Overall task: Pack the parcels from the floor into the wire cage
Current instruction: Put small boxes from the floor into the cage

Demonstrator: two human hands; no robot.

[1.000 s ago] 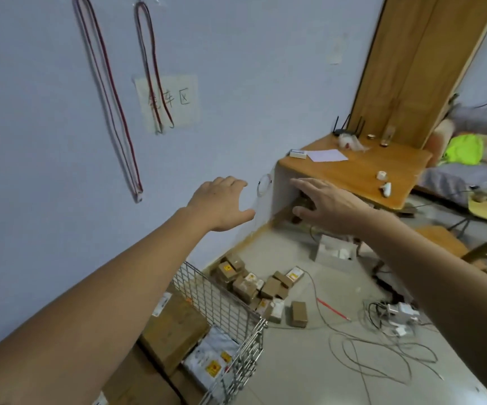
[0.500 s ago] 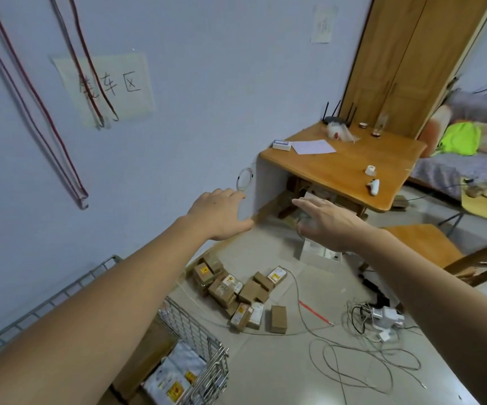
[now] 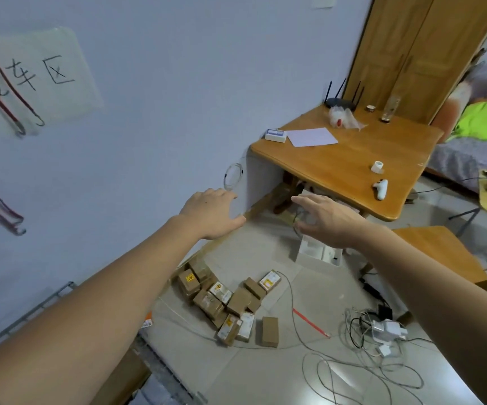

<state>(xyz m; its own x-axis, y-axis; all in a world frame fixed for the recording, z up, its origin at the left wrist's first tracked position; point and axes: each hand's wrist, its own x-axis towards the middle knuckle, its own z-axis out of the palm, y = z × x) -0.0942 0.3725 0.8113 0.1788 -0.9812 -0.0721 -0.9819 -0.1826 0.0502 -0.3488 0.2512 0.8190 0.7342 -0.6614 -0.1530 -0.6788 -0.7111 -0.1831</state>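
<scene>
Several small brown cardboard parcels (image 3: 230, 302) lie in a heap on the grey floor by the wall, one brown box (image 3: 270, 331) a little apart at the right. The wire cage (image 3: 160, 372) shows only at the bottom left, its corner blurred, with a brown carton inside. My left hand (image 3: 211, 213) and my right hand (image 3: 328, 220) stretch forward above the floor, palms down, fingers apart, holding nothing. Both hang well above and beyond the parcels.
A wooden table (image 3: 350, 162) stands at the right against the wall, with a router, paper and small items on it. A white open box (image 3: 318, 254) sits on the floor under my right hand. Tangled cables and chargers (image 3: 382, 331) lie at the right.
The view has swung away from the cage toward the floor. Both outstretched hands have lowered and moved closer to the parcel heap, which now looks larger.
</scene>
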